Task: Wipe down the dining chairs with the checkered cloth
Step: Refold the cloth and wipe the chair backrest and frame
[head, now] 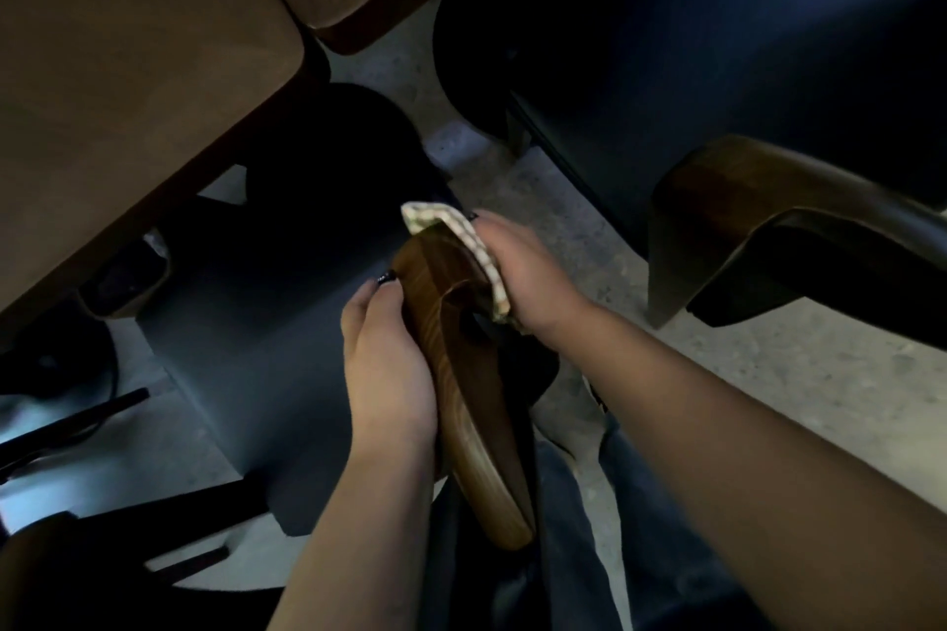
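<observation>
Cloth on the far end of the wooden chair armrest [461, 374], wiping towards me.
My right hand [517, 282] grips the checkered cloth [481, 251] over the far tip; my left hand [384, 364] clasps the armrest's other side, its long axis running back towards me.

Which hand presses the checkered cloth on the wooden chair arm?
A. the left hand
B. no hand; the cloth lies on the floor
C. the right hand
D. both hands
C: the right hand holds the checkered cloth against the wooden chair arm, while the left hand grips the bare wood.
</observation>
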`<action>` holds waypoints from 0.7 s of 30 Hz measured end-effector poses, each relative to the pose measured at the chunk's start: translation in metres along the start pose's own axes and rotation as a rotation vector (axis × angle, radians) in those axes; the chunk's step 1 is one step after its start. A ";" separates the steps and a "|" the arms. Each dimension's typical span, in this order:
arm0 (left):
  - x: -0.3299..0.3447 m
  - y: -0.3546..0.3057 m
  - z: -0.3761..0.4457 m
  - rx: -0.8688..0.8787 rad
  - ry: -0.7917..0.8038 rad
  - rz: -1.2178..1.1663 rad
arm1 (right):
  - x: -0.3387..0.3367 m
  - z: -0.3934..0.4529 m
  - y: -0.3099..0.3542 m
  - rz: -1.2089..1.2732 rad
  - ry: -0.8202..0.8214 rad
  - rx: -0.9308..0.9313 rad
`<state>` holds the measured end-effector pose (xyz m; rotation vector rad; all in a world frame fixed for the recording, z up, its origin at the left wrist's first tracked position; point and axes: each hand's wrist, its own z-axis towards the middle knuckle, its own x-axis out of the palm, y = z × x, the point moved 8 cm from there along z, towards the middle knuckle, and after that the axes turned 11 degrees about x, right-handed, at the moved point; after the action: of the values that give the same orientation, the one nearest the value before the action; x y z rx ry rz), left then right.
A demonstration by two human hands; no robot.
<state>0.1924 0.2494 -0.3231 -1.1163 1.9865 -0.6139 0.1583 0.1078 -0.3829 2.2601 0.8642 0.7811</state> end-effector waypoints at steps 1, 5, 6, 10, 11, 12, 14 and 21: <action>-0.003 -0.001 -0.001 0.019 -0.025 0.011 | 0.005 -0.004 0.011 0.009 0.031 -0.028; -0.010 -0.003 -0.003 0.035 -0.111 0.019 | 0.023 -0.021 0.042 -0.152 0.099 -0.157; -0.011 -0.007 -0.005 0.059 -0.123 0.043 | 0.028 -0.026 0.049 -0.240 0.101 -0.192; -0.011 -0.016 -0.012 0.105 -0.142 0.093 | 0.045 -0.042 0.067 -0.626 0.136 -0.309; -0.012 -0.017 -0.014 0.124 -0.145 0.131 | 0.048 -0.045 0.070 -0.710 0.149 -0.333; -0.012 -0.019 -0.019 0.139 -0.146 0.163 | 0.051 -0.049 0.073 -0.779 0.164 -0.353; -0.013 -0.017 -0.032 0.111 -0.108 0.185 | 0.055 -0.055 0.075 -0.899 0.195 -0.367; -0.031 -0.001 -0.089 0.173 0.191 0.351 | 0.081 -0.090 0.075 -1.239 0.304 -0.488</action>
<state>0.1315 0.2788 -0.2573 -0.6032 2.1770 -0.7078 0.1740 0.1482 -0.2477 0.8676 1.6936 0.5967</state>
